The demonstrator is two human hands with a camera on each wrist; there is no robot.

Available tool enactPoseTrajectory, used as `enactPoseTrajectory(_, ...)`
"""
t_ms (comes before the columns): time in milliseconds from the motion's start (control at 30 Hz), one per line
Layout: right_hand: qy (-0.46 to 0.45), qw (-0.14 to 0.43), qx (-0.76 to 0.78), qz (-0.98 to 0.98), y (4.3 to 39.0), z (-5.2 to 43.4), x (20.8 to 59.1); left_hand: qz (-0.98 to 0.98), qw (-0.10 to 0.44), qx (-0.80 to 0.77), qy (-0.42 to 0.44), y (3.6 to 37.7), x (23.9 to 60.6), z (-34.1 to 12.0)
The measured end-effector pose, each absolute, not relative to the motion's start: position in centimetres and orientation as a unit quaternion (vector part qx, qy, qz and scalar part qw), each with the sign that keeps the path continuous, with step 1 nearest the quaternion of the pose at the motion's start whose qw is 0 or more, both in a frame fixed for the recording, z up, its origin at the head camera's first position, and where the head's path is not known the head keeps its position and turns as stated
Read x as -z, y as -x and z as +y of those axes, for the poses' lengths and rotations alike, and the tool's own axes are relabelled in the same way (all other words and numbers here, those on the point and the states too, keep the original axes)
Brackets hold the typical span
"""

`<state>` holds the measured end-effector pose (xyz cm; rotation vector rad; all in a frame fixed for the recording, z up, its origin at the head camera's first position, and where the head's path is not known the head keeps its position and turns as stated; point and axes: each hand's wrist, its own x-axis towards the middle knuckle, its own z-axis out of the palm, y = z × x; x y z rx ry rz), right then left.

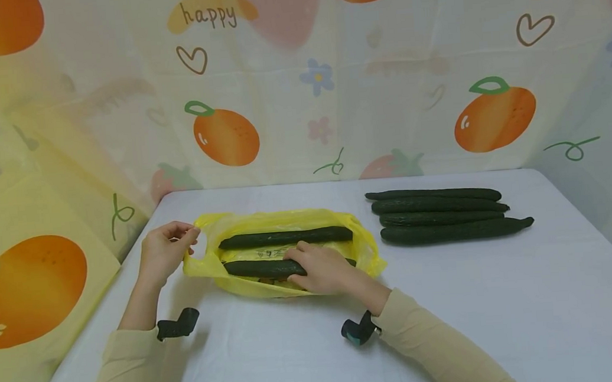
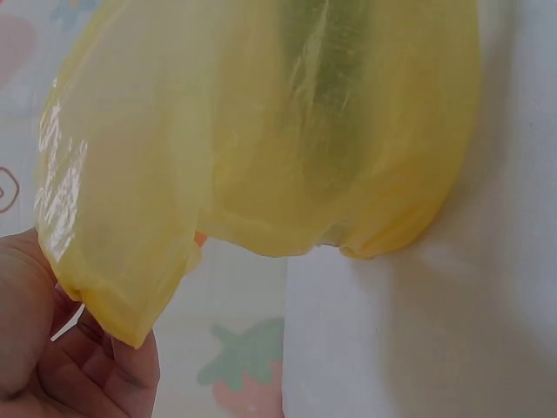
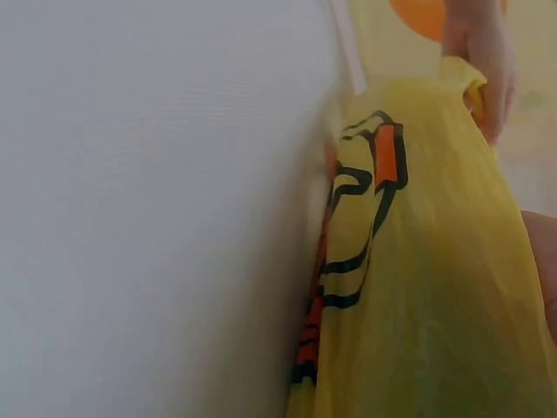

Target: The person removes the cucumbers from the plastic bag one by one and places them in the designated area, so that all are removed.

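A yellow plastic bag [image 1: 286, 217] lies on the table with its mouth open upward. Two long dark green cucumbers rest inside it, a far cucumber [image 1: 285, 238] and a near cucumber [image 1: 260, 269]. My left hand [image 1: 162, 251] pinches the bag's left corner between thumb and fingers; the left wrist view shows that yellow corner [image 2: 135, 326] in the fingers. With my right hand [image 1: 322, 267] I grip the near cucumber towards its right end, the hand reaching over the bag's front edge. In the right wrist view, the bag's printed side [image 3: 435, 226] covers most of this hand.
Several more cucumbers [image 1: 443, 217] lie side by side at the back right of the white-covered table [image 1: 452, 299]. Behind the table hangs a fruit-patterned curtain [image 1: 333, 124], which also runs along both sides.
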<state>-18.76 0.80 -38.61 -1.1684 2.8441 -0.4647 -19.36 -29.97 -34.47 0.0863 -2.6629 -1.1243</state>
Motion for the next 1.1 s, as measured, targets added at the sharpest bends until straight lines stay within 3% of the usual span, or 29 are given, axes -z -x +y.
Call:
enactPoseTrajectory(333, 0.367, 0.017, 0.175, 0.914, 18.9, 1.5, 37.6, -0.912, 0.119, 0.390, -0.032, 19.2, 34.3, -29.9)
enactPoseTrajectory(1100, 0.395, -0.058, 0.185, 0.898, 18.2, 1.4, 34.8, -0.913, 0.118, 0.389, -0.037, 19.4, 34.6, -29.8)
